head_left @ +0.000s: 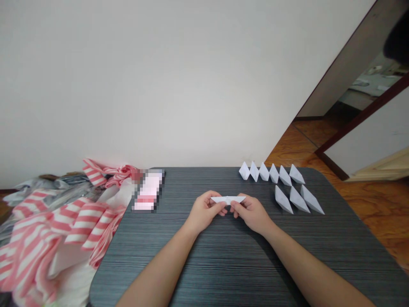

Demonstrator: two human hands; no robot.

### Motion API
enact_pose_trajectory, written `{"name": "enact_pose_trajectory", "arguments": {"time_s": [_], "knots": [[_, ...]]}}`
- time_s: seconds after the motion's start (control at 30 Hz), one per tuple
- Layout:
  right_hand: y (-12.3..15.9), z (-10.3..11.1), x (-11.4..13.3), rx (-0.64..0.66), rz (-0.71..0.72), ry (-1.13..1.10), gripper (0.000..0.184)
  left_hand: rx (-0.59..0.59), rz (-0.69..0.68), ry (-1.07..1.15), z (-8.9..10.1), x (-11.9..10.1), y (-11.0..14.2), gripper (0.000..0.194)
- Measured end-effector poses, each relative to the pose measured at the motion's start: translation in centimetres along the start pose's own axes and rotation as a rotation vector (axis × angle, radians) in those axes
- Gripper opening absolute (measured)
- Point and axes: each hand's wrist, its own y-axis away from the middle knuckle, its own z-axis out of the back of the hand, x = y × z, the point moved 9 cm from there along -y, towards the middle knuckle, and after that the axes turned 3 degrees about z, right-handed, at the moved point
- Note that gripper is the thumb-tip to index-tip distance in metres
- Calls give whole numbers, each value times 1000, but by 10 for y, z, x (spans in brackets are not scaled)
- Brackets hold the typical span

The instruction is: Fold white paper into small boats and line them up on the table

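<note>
A small folded white paper boat (227,199) is held level above the dark table by both hands. My left hand (206,209) pinches its left half between thumb and fingers. On the other half, my right hand (251,211) grips in the same way, the two thumbs nearly meeting at the middle. The fingers behind the paper are partly hidden. To the right stand several finished-looking white paper boats in two rows: a back row (263,172) and a front row (299,198) of three.
The dark ribbed table (204,264) has rounded corners and meets a white wall (191,85). A blurred-out phone-like object (148,190) lies at its left edge. Left of the table is a heap of red-and-white striped cloth (73,221). Wooden floor (377,209) and a doorway are at right.
</note>
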Motion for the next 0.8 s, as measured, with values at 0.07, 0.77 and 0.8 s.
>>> {"name": "enact_pose_trajectory", "arguments": {"time_s": [0.07,0.77,0.8], "knots": [[0,-1,1,11,7,8,27,4,-1,-25,0,0,0,29],[-1,-8,-5,66,-22,-50,18,-16,17,-112,2,7,-1,33],[-1,-8,-6,64,-25,-63,18,1,27,-119,1,8,-1,29]]}}
